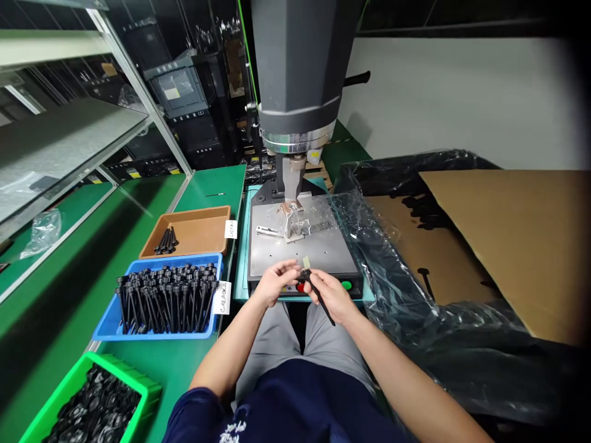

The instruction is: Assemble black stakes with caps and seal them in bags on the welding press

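Observation:
My right hand (333, 295) is closed round a long thin black plastic part (318, 294), whose shaft slants down toward my lap. My left hand (276, 280) pinches at the part's upper end, fingers bent together. Both hands hover in front of the press machine's base (300, 249), just over its red button (301, 287) and beside the green button (346, 285). The grey press head (298, 67) hangs above a metal fixture (290, 224) on the plate.
A blue tray (111, 320) with several black parts stands at left, a brown tray (198, 231) behind it, a green bin (148, 394) near the front. A plastic-lined cardboard box (508, 240) fills the right. Metal shelving (69, 141) rises at left.

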`<state>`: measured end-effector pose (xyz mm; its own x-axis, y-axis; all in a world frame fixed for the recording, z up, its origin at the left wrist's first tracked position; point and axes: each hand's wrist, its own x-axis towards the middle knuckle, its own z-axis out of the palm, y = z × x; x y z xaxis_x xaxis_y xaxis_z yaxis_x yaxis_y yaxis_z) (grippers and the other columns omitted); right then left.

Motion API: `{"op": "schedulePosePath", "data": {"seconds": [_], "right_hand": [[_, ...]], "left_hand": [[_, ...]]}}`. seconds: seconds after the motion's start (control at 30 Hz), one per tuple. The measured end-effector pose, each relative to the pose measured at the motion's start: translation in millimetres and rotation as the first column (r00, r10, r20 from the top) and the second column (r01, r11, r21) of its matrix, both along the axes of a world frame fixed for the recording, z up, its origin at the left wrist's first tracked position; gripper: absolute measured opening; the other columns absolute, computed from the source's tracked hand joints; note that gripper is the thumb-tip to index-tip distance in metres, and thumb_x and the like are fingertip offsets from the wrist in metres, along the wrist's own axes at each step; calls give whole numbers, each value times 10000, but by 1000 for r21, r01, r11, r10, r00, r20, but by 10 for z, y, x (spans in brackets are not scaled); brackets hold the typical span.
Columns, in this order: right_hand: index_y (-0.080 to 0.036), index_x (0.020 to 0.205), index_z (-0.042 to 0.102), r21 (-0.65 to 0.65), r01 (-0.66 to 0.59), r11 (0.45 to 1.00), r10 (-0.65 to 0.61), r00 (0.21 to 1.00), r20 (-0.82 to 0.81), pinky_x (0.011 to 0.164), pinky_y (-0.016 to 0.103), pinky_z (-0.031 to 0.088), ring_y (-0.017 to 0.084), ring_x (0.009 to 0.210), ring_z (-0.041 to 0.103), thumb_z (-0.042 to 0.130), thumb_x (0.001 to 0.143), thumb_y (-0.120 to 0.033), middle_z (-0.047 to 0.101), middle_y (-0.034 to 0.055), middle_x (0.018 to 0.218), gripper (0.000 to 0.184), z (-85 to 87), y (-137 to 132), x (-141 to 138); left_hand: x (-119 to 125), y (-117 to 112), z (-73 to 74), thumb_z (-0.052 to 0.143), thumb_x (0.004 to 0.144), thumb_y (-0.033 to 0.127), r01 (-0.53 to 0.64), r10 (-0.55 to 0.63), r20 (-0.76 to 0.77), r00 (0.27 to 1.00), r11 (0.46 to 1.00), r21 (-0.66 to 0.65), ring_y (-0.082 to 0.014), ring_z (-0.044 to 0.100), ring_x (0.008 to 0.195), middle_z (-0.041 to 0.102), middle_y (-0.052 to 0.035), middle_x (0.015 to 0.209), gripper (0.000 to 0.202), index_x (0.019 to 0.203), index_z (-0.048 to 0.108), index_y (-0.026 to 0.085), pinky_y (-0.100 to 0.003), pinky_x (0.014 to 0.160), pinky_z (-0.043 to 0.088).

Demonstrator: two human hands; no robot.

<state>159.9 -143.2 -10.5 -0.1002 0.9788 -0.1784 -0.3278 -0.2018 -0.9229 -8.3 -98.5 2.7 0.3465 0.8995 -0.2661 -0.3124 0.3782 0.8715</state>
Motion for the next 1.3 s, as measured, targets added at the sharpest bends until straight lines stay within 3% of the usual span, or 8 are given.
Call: {"op": "schedulePosePath", "data": {"seconds": [0.13,0.3,0.47,0.67,0.87,1.03,1.17,1.3], "right_hand": [[-198,917,627,-101,57,993,-63,996,-59,407,191,313,71,449,436,762,688,-612,602,-26,636,492,-135,474,41],[-189,783,620,-155,130,979,-145,986,-87,426,186,379,85,503,503,842,632,-445,631,-5,654,371,-243,999,-40],[-192,825,636,-61,174,983,-184,951,-247,517,216,477,100,572,578,851,620,-281,667,-6,732,310,-249,1341,-157],[-217,944,651,-27,78,997,-82,898,-433,684,297,561,136,672,643,841,644,-302,703,4,812,365,-217,1494,-207],[-223,1040,637,318,264,910,-225,962,-156,834,358,529,199,906,663,788,698,-359,711,54,1008,398,-101,1563,-99],[-195,1067,660,566,311,764,-479,861,173,826,390,524,234,928,645,715,737,-379,681,101,1060,382,35,1708,11],[-202,1034,705,647,293,704,-558,792,248,845,385,522,271,1120,576,703,737,-376,609,126,1222,344,78,1835,6],[-203,992,713,611,317,725,-522,832,188,885,404,505,271,1120,577,720,712,-378,626,117,1198,330,79,1954,-51]], "left_hand": [[27,463,-147,763,773,440,-221,263,109,959,929,-296,-190,691,908,686,-151,1129,410,1025,632,144,-301,817,554],[43,895,-113,737,811,389,-272,352,186,917,895,-353,-175,702,837,697,-130,1019,312,930,587,142,-264,716,586],[15,960,126,711,776,34,-272,346,272,898,922,-275,-86,655,612,653,-9,749,296,1028,594,136,-150,544,541],[16,877,349,704,765,4,-303,360,289,887,926,-225,-69,650,595,647,1,746,465,1176,534,136,-141,552,542],[57,821,328,836,649,96,-438,442,187,877,897,-62,-94,659,608,641,17,761,843,1372,413,186,-166,546,507],[60,797,326,869,607,192,-448,431,181,884,891,70,-86,635,611,628,36,742,939,1416,391,192,-190,582,484],[66,807,348,889,575,255,-439,423,162,892,895,81,-89,625,619,624,38,744,964,1408,408,183,-207,590,468],[73,831,370,895,550,267,-432,414,170,894,897,89,-90,617,617,626,40,737,979,1397,412,174,-213,599,458]]}}
